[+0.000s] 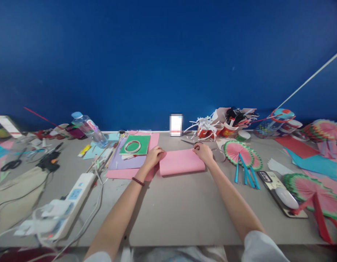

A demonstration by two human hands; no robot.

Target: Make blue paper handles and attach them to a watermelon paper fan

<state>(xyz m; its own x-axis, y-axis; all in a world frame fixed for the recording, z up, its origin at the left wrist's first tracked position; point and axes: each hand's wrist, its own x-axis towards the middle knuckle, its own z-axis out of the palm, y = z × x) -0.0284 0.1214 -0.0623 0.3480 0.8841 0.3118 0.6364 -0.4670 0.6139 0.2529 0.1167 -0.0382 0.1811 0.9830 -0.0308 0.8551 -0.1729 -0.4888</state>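
Observation:
A sheet of pink paper [181, 163] lies on the table before me, curved over so that its near edge looks like a rounded bend. At its far left corner, my left hand [154, 157] is closed with the fingertips on the paper. My right hand [203, 153] pinches the far right corner, and its thumb is partly hidden. Just behind that hand a pair of dark scissors [188, 142] lies on the table. To the left of my left hand sits a stack of purple and pink paper [113, 173] with a green square pad [145, 140] and a tape roll [132, 146] on top.
On the right are watermelon-patterned paper fans [238, 151], a phone [276, 194] with a white mouse [286, 197], and cups of scraps [230, 129]. A power strip [75, 203], a glue gun [49, 158] and a tilted bottle [90, 127] occupy the left. A blue wall [168, 65] stands behind.

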